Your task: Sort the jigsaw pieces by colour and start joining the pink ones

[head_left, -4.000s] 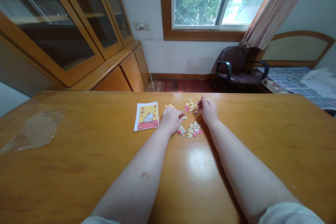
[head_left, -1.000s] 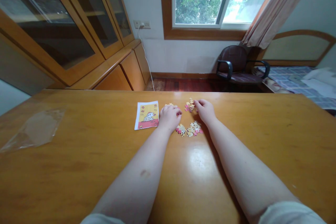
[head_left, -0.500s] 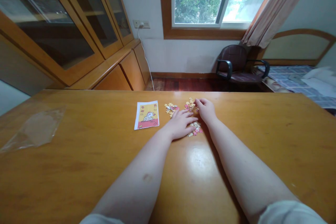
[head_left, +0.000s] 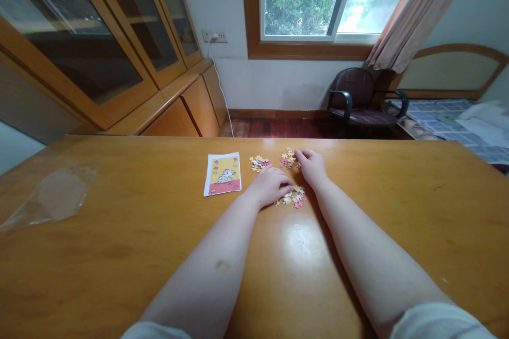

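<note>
We're watching the left hand [head_left: 271,186] lie open beside the near heap of yellow-and-pink cardboard jigsaw pieces [head_left: 293,197], while the right hand [head_left: 311,166] curls, fingers together, at the far heap [head_left: 288,159], perhaps pinching a piece; we can't quite tell.

On the table [head_left: 119,275], 3 piles of puzzle pieces [head_left: 292,197] lie toward the far edge, just right of a picture card [head_left: 222,174], with a plastic bag [head_left: 53,196] near the left edge.

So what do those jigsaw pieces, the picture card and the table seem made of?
The small yellow-and-pink jigsaw pieces look like printed cardboard, matte, though they're too small to be sure. The white-bordered picture card looks like thin printed card or paper, lying flat. The long honey-brown table looks like varnished wood: grain shows, and its top throws a glossy glare.
</note>
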A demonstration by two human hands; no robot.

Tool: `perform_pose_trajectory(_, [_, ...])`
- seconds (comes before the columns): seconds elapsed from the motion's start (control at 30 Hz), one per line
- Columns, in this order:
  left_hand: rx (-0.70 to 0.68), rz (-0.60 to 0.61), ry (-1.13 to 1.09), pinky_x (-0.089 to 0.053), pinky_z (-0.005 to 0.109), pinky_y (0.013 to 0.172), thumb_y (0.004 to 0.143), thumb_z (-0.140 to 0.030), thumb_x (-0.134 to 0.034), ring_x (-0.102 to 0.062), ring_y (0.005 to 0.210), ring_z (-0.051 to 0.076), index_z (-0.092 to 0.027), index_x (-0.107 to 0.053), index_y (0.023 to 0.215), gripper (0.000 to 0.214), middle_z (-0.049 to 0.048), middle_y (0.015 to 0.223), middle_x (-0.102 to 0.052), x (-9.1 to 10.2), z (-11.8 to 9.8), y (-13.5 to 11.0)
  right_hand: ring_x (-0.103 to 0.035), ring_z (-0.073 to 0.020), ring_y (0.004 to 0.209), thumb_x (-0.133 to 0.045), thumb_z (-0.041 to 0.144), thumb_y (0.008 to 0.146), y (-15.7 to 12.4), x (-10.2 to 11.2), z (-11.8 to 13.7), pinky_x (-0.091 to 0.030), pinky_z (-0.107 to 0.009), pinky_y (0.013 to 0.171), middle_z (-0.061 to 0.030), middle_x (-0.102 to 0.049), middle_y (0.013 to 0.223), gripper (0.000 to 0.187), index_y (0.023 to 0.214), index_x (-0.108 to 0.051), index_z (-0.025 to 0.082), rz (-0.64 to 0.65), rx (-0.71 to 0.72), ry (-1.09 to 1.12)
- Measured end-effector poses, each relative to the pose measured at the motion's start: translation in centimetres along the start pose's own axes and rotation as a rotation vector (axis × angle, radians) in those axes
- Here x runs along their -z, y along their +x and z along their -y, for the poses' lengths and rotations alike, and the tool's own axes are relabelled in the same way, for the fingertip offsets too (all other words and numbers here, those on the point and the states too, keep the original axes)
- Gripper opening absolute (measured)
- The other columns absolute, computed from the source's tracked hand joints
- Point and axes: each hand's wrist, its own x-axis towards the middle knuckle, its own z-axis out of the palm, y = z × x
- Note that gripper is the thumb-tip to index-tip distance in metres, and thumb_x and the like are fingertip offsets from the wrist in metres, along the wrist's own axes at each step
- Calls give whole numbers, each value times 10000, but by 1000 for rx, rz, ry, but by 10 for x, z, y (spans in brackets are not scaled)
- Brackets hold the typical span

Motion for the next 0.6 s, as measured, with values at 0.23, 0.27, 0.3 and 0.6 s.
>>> perform_pose_trajectory(0.23, [36, -31, -8, -379, 343, 938, 859, -293, -553, -624, 892, 174, -264, -726, 880, 177, 6, 891, -728, 1, 3, 2, -511, -148, 568, -517, 538, 769, 0, 0, -1, -391, -264, 552, -26, -633, 650, 404, 706, -652, 163, 2, -4, -7])
perform_pose_trajectory(0.27, [50, -45, -6, -388, 341, 924, 860, -295, -548, -622, 889, 177, -261, -726, 882, 182, 7, 888, -727, 1, 3, 2, -512, -148, 570, -517, 535, 770, 0, 0, -2, -392, -263, 552, -27, -632, 650, 401, 707, -652, 162, 4, -3, -7])
perform_pose_trajectory(0.3, [77, -66, 1, -392, 344, 918, 861, -299, -542, -620, 885, 182, -259, -726, 882, 190, 9, 882, -726, 1, 4, 1, -515, -149, 574, -516, 530, 771, 0, 0, -2, -393, -262, 552, -27, -631, 649, 398, 706, -652, 162, 5, -2, -5])
perform_pose_trajectory(0.6, [427, -251, 164, -396, 382, 883, 840, -306, -533, -584, 867, 211, -262, -725, 829, 198, 17, 846, -713, -2, 15, 0, -505, -143, 552, -519, 522, 765, -1, 1, 0, -384, -260, 546, -27, -628, 639, 393, 695, -654, 159, 1, -16, -16])
